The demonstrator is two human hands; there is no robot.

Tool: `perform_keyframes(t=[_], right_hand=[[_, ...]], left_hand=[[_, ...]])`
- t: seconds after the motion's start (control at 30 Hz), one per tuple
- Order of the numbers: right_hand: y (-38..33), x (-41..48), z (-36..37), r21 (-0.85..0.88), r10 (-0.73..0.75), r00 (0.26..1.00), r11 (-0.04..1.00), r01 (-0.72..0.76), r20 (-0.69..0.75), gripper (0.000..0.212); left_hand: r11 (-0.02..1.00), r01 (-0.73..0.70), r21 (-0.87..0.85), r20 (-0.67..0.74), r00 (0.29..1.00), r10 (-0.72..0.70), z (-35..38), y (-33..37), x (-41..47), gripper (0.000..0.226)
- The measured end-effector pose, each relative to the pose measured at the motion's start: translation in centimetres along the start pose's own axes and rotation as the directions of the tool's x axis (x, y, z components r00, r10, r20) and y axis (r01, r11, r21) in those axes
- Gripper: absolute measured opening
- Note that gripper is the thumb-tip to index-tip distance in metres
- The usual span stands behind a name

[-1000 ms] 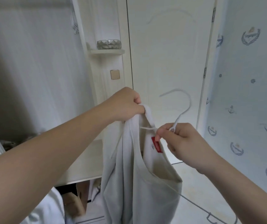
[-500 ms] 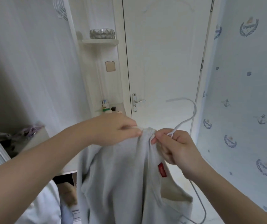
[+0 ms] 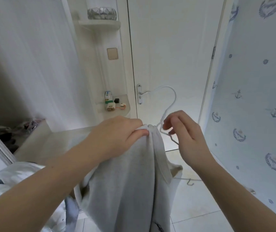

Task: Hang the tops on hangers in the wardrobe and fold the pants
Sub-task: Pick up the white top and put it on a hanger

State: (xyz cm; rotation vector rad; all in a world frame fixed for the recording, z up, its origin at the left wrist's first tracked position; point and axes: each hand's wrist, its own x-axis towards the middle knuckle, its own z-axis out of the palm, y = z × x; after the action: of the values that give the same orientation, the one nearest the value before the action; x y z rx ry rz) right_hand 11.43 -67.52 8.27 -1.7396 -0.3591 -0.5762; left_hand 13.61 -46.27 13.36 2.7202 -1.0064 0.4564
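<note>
Corner shelves (image 3: 100,24): a glass bowl (image 3: 102,13) sits up top, small boxes (image 3: 111,102) on the lower one.
Left hand (image 3: 117,133): clenched on the bunched shoulder of the top, thumb pressed into the cloth.
Top (image 3: 130,181): pale grey, hanging straight down from that grip, in the air between the two arms, over the tiled floor (image 3: 200,206).
Hanger (image 3: 175,97): white wire, with the hook poking up just right of the bunched cloth.
Right hand (image 3: 185,133): fingers loosely curled at the hanger's neck. I can't tell whether they pinch the wire.
Door (image 3: 175,47): white, its handle (image 3: 144,92) just left of the hook.
</note>
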Motion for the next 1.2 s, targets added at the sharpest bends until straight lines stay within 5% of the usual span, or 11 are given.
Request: perform_keyframes(t=[0.13,0.3,0.4,0.5,0.6,0.7,0.8,0.97,1.1,1.2], right_hand=[[3.1,-3.6,-0.5,-0.221,-0.131,0.990,0.969,0.115,-0.056,0.026],[5.2,-5.2,3.3,-0.224,0.088,0.942,0.974,-0.014,0.324,0.033],[5.8,-5.5,5.5,-0.202,0.168,0.931,0.974,-0.106,0.323,0.014],[7.8,-6.2,6.0,-0.179,0.317,0.900,0.945,-0.273,0.300,0.030],[10.6,-7.2,5.9,-0.356,0.475,0.724,0.875,-0.328,0.500,0.033],[13.6,-9.1,6.3,-0.627,0.618,0.515,0.757,-0.184,0.594,0.034],[16.6,-11.4,6.4,-0.773,0.628,0.552,0.633,0.047,0.548,0.038],[19.4,-13.4,4.8,-0.818,0.593,0.600,0.539,0.199,0.537,0.044],[20.5,-13.9,2.9,-0.832,0.606,0.622,0.536,0.140,0.496,0.026],[19.9,-13.5,1.7,-0.737,0.562,0.645,0.676,0.002,0.518,0.030]], left_hand=[[0.969,0.138,-0.206,-0.136,0.976,-0.168,1.9,-1.7,-1.6,0.044],[0.916,0.189,-0.353,-0.273,0.916,-0.295,4.6,-1.6,-3.4,0.047],[0.869,0.255,-0.423,-0.257,0.887,-0.385,6.6,-1.6,-4.7,0.049],[0.824,0.303,-0.480,-0.221,0.867,-0.447,8.5,-2.1,-6.4,0.052],[0.795,0.364,-0.486,-0.166,0.854,-0.492,9.7,-2.6,-8.0,0.050],[0.771,0.402,-0.494,-0.132,0.842,-0.523,10.2,-2.9,-9.6,0.051],[0.765,0.429,-0.481,-0.121,0.831,-0.542,9.9,-3.7,-11.1,0.051],[0.743,0.493,-0.452,-0.038,0.822,-0.569,9.5,-5.2,-14.0,0.050],[0.716,0.544,-0.438,0.062,0.813,-0.579,9.7,-6.1,-16.5,0.049],[0.716,0.565,-0.410,0.172,0.819,-0.548,9.8,-6.6,-18.0,0.051]])
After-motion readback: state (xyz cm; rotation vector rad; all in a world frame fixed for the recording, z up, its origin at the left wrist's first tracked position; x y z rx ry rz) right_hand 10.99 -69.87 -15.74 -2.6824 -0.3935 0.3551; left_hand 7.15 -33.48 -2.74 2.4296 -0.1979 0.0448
